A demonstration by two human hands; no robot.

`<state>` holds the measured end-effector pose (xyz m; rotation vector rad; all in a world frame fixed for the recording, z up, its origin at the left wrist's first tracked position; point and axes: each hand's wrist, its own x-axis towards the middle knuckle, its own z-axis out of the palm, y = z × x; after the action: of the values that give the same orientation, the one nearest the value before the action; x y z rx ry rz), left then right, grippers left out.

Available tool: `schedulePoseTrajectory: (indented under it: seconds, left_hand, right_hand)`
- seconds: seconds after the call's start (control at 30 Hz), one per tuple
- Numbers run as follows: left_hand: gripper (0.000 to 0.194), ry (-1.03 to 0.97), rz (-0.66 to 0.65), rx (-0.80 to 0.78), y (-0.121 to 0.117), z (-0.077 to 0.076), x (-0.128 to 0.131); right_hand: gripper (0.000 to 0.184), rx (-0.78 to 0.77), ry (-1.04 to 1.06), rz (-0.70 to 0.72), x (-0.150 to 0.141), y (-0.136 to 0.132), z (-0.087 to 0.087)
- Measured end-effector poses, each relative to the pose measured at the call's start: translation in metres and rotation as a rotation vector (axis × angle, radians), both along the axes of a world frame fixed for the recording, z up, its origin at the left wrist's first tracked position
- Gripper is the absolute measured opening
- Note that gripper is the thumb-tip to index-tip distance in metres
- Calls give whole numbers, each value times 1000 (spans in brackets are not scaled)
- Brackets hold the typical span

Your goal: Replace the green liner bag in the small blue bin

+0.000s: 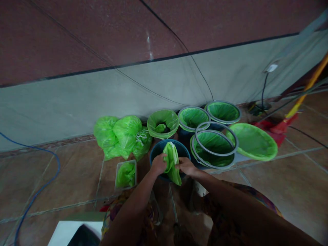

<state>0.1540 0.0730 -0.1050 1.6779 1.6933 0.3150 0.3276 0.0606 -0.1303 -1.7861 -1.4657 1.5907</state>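
Observation:
A bunched green plastic bag (169,160) with a whitish edge is held up between my two hands. My left hand (159,164) is closed on its left side, and my right hand (186,166) grips its right side. Both hands are over a round blue bin (186,147), whose inside is mostly hidden by the bag. Just behind it stands a bin lined with a green bag (164,116), with something dark and a crumpled green piece inside. To the right, a loose grey ring (235,141) rests on another green-lined bin (212,138).
More green-lined bins (194,118) stand along the wall. Tied, full green bags (127,131) lie at left, near a white tub (117,176) of green plastic. A blue hose (41,187) crosses the floor. A red dustpan (281,131) and yellow pole (304,94) are at right.

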Motion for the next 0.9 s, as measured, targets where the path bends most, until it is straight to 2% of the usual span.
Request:
schedulePoseTrajectory:
  seconds: [0.13,0.27,0.33,0.43,0.53,0.6,0.67,0.73,0.83,0.9]
  left_hand:
    - [52,174,37,54,8,12,-25]
    - [55,349,90,206,21,19,-49]
    - [57,370,133,277,26,20,-56]
    - [59,370,200,340,28,19,-57]
    - [66,343,353,263,21,16,-47]
    - [77,325,476,125,14,12,-39]
    - [83,318,526,-31,7,6,-33]
    - [80,307,495,-126,0,1,-30]
    - [69,285,395,-152,-5,-3,-31]
    - [65,298,343,-139,-5,-4,-33]
  right_hand:
    - [13,34,-64,106,24,14,4]
    - [16,112,-224,357,54,21,20]
    - [14,150,-305,452,65,21,23]
    - [12,133,-344,510,70,18,23]
    - [17,131,-351,537,65,15,22]
    - [23,59,-319,548,61,14,23]
    - [33,-40,-265,554,60,14,25]
    - [45,-57,-217,551,60,15,26]
    - [62,32,-169,455,56,16,27]
    - [56,96,-171,349,51,15,26]
